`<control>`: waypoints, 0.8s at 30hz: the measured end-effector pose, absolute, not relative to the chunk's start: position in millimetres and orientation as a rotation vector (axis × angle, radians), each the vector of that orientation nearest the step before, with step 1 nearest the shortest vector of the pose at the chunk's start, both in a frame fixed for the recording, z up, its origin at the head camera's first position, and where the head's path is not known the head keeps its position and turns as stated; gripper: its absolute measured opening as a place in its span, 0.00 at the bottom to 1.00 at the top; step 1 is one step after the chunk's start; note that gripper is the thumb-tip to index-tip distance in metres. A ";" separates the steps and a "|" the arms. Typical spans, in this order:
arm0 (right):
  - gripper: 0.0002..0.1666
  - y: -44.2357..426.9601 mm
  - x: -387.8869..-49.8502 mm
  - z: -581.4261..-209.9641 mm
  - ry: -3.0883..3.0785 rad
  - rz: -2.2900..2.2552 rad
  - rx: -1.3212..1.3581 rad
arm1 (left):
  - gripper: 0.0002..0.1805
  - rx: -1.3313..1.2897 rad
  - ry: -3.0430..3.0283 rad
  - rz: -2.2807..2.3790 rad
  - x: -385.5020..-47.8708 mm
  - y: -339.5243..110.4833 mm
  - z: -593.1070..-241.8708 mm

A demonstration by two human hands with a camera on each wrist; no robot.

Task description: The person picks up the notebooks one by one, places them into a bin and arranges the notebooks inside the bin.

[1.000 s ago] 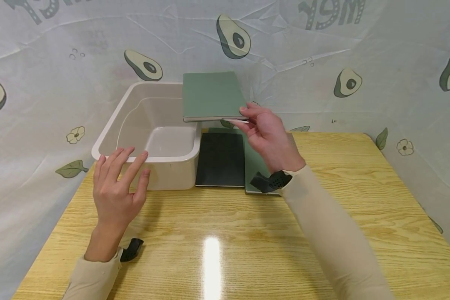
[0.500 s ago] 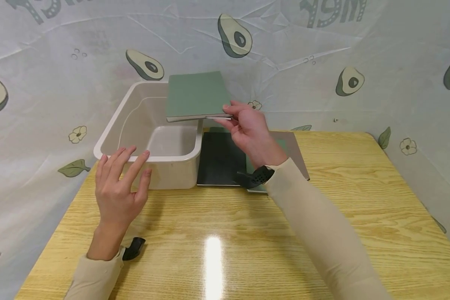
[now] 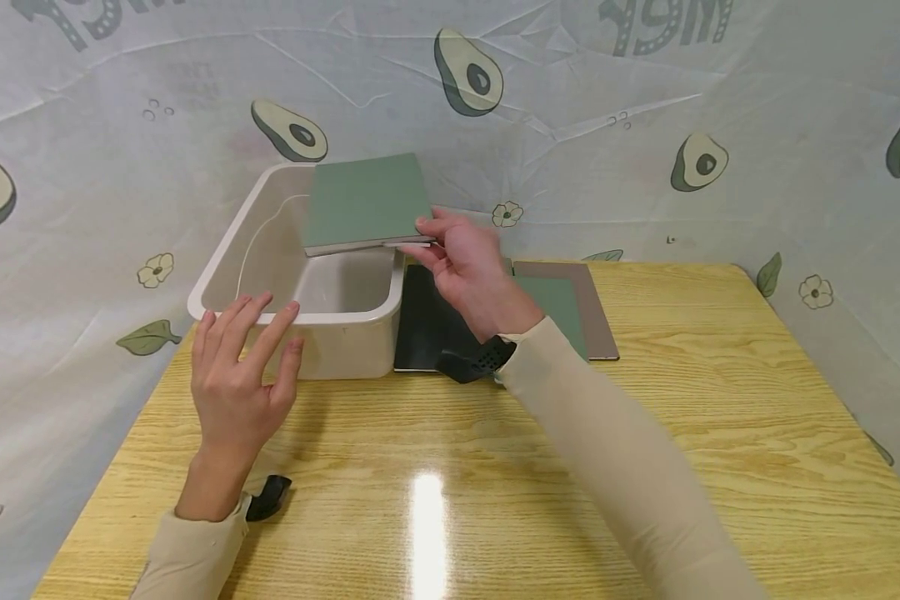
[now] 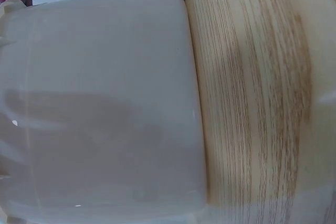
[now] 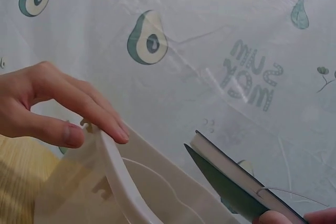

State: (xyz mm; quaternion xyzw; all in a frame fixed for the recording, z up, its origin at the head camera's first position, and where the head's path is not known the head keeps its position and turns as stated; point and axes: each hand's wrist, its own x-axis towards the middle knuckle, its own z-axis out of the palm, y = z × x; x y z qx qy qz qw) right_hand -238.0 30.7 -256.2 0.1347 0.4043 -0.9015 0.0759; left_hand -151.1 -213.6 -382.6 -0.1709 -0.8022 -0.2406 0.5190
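Observation:
A green hardcover notebook point(image 3: 367, 200) is pinched at its near right corner by my right hand point(image 3: 472, 267), thumb on top and fingers beneath. It hangs tilted over the right part of a beige plastic bin point(image 3: 348, 350), partly hiding the opening. In the right wrist view, the notebook point(image 5: 241, 182) shows its page edge, with a thin cord trailing from it. My left hand point(image 3: 240, 383) rests with spread fingers at the bin's near rim; the right wrist view shows its fingertips touching the rim point(image 5: 118, 177). The left wrist view shows mostly the bin's outer wall point(image 4: 105, 103).
Right of the bin, a black notebook point(image 3: 423, 321) lies on the wooden table point(image 3: 390, 450). Beside it are another green notebook point(image 3: 558, 304) and a brownish one point(image 3: 602, 312), partly covered by my right arm. A printed avocado sheet point(image 3: 570, 125) hangs behind the table.
My right hand has carried the green notebook leftward and slightly lower, farther over the bin. More of the brownish notebook is now uncovered. The left hand has stayed at the rim.

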 end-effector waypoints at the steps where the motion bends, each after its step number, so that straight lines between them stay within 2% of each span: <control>1: 0.35 28.8 -238.3 -256.5 1.211 -2.697 0.404 | 0.19 -0.409 -1.925 -0.577 -151.1 -213.4 -382.5; 24: 0.35 -0.2 -240.8 -261.6 1.274 -2.635 0.423 | 0.18 -0.396 -1.931 -0.581 -149.9 -210.7 -378.9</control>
